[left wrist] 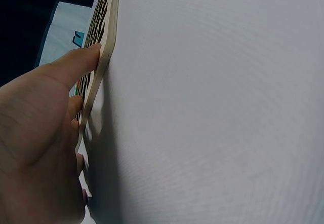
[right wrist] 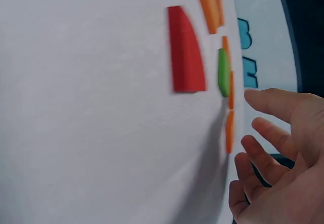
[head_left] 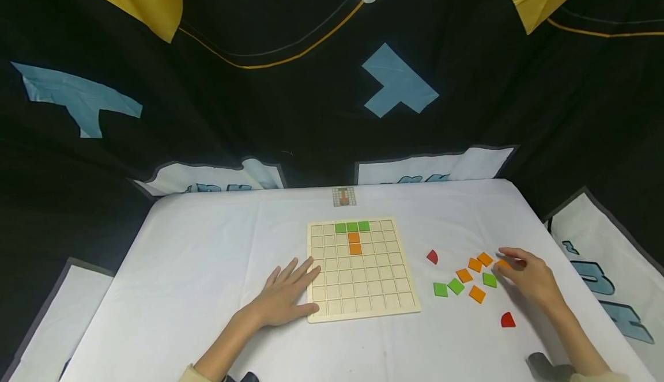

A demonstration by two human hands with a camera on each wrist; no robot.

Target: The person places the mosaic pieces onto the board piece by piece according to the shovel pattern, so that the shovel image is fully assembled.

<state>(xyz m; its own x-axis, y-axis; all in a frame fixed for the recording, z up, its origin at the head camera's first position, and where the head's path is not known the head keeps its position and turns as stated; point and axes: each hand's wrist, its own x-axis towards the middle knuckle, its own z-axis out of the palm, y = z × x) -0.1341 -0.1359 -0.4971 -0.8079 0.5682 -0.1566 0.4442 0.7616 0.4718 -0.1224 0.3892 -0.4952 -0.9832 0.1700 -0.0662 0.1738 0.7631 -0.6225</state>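
A pale wooden grid board point(head_left: 370, 287) lies on the white table. Three green square tiles point(head_left: 352, 227) form a row near its far edge, and two orange tiles point(head_left: 355, 249) run down from the middle one. My left hand point(head_left: 284, 297) rests spread at the board's left side, thumb and fingertips on its rim point(left wrist: 112, 31). Off to the right, my right hand point(head_left: 530, 277) hovers over an orange tile point(head_left: 502, 264), partly covering it in the head view. In the right wrist view its fingers are loosely bent and apart, above the orange tile point(right wrist: 230, 133), holding nothing.
Several loose orange tiles point(head_left: 477, 294) and green tiles point(head_left: 456, 286) lie right of the board. Two red rounded pieces point(head_left: 433, 257) lie among them, one nearer me point(head_left: 508, 320). A small pattern card point(head_left: 344, 197) lies beyond the board. A dark curtain point(head_left: 311, 117) hangs behind.
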